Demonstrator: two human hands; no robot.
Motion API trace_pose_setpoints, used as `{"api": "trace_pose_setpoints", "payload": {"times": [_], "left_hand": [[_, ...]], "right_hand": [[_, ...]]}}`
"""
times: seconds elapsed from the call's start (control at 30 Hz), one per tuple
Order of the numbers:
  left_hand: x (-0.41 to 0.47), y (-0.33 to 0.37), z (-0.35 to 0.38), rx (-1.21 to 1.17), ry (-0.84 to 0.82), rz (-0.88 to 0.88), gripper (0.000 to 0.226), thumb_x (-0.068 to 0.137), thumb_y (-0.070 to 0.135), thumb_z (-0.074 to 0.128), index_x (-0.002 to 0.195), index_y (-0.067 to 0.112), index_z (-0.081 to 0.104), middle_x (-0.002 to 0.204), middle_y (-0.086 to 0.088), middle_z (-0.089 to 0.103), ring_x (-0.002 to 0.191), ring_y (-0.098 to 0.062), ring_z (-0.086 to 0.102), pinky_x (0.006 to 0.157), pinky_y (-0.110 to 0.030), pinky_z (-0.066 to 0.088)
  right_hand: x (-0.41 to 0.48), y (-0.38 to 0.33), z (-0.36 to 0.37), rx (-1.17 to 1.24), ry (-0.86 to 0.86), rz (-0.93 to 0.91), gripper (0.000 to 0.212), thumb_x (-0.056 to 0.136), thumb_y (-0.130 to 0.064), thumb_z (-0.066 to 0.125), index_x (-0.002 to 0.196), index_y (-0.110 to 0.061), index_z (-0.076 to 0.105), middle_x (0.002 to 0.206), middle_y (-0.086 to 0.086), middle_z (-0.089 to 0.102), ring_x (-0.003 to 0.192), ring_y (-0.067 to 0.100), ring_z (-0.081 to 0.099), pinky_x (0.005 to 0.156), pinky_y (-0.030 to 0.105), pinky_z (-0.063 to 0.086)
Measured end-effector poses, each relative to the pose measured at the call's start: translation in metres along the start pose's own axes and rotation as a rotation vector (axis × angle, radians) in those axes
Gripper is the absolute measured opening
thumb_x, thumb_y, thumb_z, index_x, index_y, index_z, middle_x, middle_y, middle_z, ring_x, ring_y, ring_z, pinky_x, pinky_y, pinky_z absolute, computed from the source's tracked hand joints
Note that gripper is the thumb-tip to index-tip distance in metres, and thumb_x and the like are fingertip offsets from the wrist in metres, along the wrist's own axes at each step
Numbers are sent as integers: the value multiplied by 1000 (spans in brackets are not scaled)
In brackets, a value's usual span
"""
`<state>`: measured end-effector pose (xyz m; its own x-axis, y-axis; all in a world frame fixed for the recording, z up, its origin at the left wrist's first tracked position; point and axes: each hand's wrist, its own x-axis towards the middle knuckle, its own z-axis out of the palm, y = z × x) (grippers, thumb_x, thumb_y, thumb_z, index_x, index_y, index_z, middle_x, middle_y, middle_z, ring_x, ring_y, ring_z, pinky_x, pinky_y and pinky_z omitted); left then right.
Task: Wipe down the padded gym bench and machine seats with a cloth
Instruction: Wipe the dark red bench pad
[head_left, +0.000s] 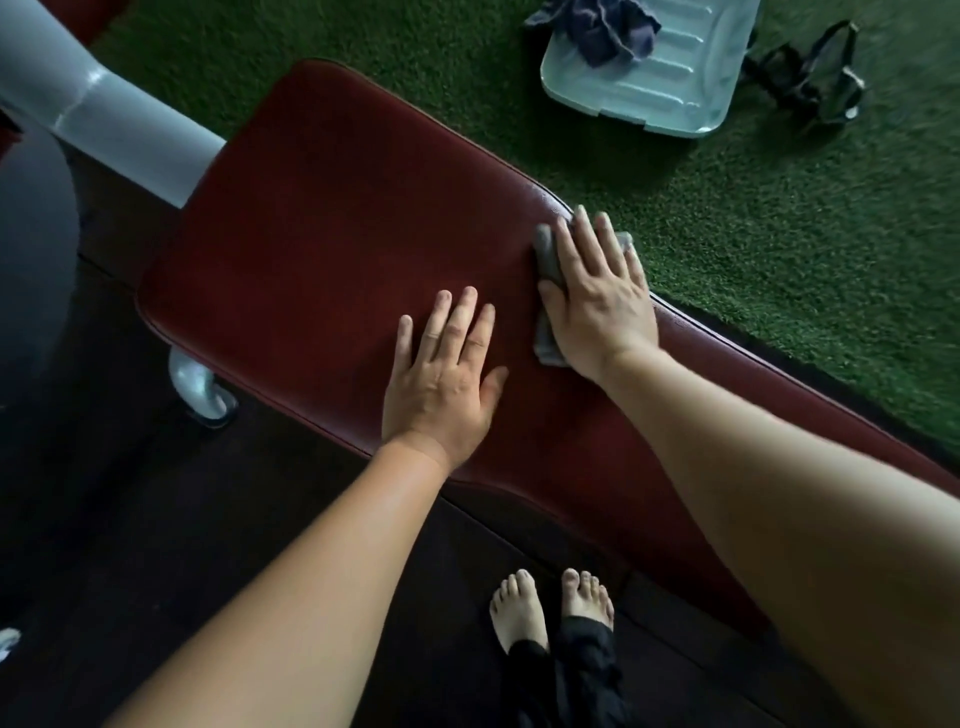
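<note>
A dark red padded bench (322, 218) runs from upper left to lower right across the view. My right hand (597, 291) lies flat with straight fingers on a grey cloth (546, 254), pressing it onto the bench near the far edge. The cloth shows at the hand's left side and a little past the fingertips. My left hand (441, 374) rests flat on the bare padding, fingers spread, just left of the cloth.
A grey metal frame tube (119, 119) meets the bench at upper left, with a curved foot (200, 389) below. On the green turf (779, 234) beyond lie a pale tray (675, 88) holding a dark blue rag (597, 26) and black sandals (810, 78). My bare feet (550, 608) stand on dark flooring.
</note>
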<state>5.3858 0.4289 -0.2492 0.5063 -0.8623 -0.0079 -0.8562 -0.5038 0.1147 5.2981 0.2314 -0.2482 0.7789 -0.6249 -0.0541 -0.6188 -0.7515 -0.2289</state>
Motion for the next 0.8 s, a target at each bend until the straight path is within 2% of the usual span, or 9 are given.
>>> {"api": "trace_pose_setpoints", "payload": {"times": [0.1,0.17,0.23,0.3,0.43,0.57,0.7,0.77,0.8], "left_hand": [[1,2,1,38,9,12,66,107,50,34,165,20,26,174,-3,15,161,-26,12,128,-57,12],[1,1,0,43,9,12,66,106,49,35,165,20,26,174,-3,15,161,-26,11,128,-57,12],[3,1,-2,24,-2,12,67,105,49,35,165,20,26,174,-3,15,161,-26,11,128,-57,11],[6,4,-4,13,-15,63,67,104,49,36,164,20,28,174,-3,17,161,-26,12,128,-57,10],[21,22,-1,-6,-34,224,68,102,50,37,163,22,30,174,-1,18,161,-24,12,128,-56,10],[40,41,5,-24,-55,300,69,101,48,35,164,21,29,174,1,17,161,-22,12,128,-55,10],[44,47,13,-1,-52,433,68,99,46,36,162,21,34,173,-1,21,160,-22,16,127,-56,13],[44,45,15,8,-56,448,68,100,46,36,163,21,33,173,0,20,160,-22,15,127,-56,12],[43,43,16,9,-63,448,68,100,46,36,163,21,32,173,0,19,160,-22,13,127,-56,10]], "right_hand": [[7,-17,-1,46,-9,78,70,104,-49,33,165,-21,15,173,3,8,160,23,1,129,46,4],[-33,-17,2,37,6,16,70,103,-48,36,165,-19,19,173,4,11,160,23,4,129,46,6],[-87,0,7,13,-19,-73,69,103,-48,38,164,-19,24,172,2,14,160,22,6,129,47,10],[-124,38,10,9,-28,-49,69,102,-48,39,163,-18,28,172,2,18,159,22,10,128,48,13],[-126,92,6,42,-19,362,74,98,-52,29,164,-18,24,173,0,12,160,19,4,129,46,5],[-90,50,8,61,63,636,76,95,-52,27,164,-19,23,173,3,12,160,23,5,128,51,3],[-79,15,12,103,60,456,72,99,-51,30,164,-21,21,173,1,11,160,21,4,128,44,-3],[-98,38,13,80,47,341,72,99,-53,32,163,-22,24,172,0,15,160,21,7,129,45,3],[-113,57,14,61,46,351,73,98,-54,31,164,-22,25,172,0,16,159,21,8,129,46,4]]}}
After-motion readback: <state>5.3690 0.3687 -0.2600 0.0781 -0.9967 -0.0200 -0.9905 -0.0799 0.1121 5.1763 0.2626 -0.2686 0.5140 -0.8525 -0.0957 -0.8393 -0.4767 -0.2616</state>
